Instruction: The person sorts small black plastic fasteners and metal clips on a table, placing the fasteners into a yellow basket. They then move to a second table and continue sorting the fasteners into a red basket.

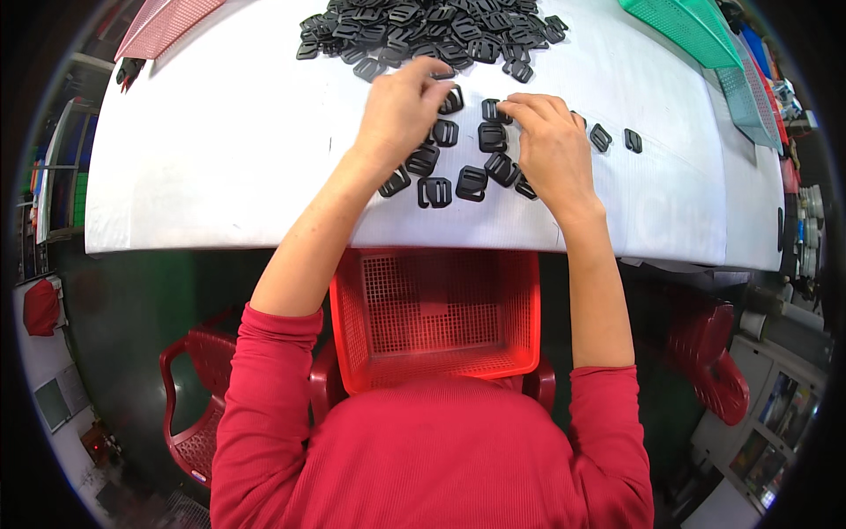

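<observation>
Black plastic strap buckles lie on a white-covered table (220,159). Most are heaped in a pile (414,26) at the far side. Below it, several single buckles form a rough ring, among them one nearest me (434,192) and one on the ring's right side (492,137). My left hand (397,110) is by the pile's near edge, thumb and fingers apart, close above a buckle (452,100). The fingertips of my right hand (553,141) close on the edge of another buckle (491,110) at the ring's upper right; its thumb is mostly hidden.
Two loose buckles (633,140) lie right of my right hand. A red plastic basket (348,331) sits between me and the table edge. A pink basket (163,26) stands far left, a green one (692,31) far right. Dark red chairs (198,397) flank me.
</observation>
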Demonstrator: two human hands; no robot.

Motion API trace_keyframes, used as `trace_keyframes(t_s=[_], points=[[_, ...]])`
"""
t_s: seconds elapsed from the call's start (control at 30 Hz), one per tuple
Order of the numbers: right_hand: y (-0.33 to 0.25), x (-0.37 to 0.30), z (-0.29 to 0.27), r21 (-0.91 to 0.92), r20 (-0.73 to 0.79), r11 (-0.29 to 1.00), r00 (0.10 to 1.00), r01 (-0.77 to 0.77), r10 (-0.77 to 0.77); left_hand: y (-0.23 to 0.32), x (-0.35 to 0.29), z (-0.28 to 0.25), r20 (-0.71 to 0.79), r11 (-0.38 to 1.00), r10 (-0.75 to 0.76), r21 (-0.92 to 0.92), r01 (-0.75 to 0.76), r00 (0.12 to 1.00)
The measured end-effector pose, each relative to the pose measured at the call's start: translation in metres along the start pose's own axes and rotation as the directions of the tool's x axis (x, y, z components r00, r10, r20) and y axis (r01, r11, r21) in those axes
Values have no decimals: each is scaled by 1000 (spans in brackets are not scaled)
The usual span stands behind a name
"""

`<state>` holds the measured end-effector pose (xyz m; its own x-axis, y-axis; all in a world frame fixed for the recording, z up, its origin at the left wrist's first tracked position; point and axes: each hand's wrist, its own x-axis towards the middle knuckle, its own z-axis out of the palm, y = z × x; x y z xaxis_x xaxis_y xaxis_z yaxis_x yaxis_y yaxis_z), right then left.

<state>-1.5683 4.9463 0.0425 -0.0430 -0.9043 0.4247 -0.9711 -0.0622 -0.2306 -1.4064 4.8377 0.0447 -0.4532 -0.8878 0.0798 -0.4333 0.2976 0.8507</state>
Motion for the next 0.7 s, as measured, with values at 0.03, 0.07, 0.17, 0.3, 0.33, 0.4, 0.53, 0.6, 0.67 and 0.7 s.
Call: trace_keyframes(t_s=[0.03, 0.07, 0.17, 0.3, 0.33, 0.4, 0.53, 0.6, 0.67, 0.7], points=[[0, -3, 2, 7, -30, 1000, 999, -18, 18, -11, 1, 0, -136, 974, 171, 174, -147, 976], [-2, -6, 3, 17, -60, 999, 998, -34, 35, -23, 2, -2, -235, 896, 354, 362, -256, 905], [-6, -18, -2, 17, -121, 996, 988, -90, 92, -19, -10, -13, -115, 859, 380, 410, -305, 918], [-12, -48, -8, -38, -135, 983, 975, -180, 174, -14, -43, -16, 140, 837, 417, 326, -440, 898], [-18, -57, -7, 5, -95, 980, 975, -200, 199, -14, -49, -19, 131, 868, 385, 284, -407, 913], [-32, -72, -6, 80, -16, 966, 969, -245, 247, -17, -57, -27, 118, 920, 326, 190, -343, 938], [-24, -73, -2, 182, -108, 938, 942, -296, 318, -23, -55, -34, -15, 915, 351, 219, -339, 936], [-13, -65, 3, 118, -66, 946, 948, -302, 311, -18, -50, -29, 1, 894, 401, 217, -392, 916], [-9, -52, 12, 63, -55, 951, 951, -302, 306, -8, -38, -19, 7, 837, 511, 225, -499, 860], [-6, -48, 20, 6, 53, 965, 963, -263, 263, -3, -33, -13, 8, 832, 521, 218, -510, 853]])
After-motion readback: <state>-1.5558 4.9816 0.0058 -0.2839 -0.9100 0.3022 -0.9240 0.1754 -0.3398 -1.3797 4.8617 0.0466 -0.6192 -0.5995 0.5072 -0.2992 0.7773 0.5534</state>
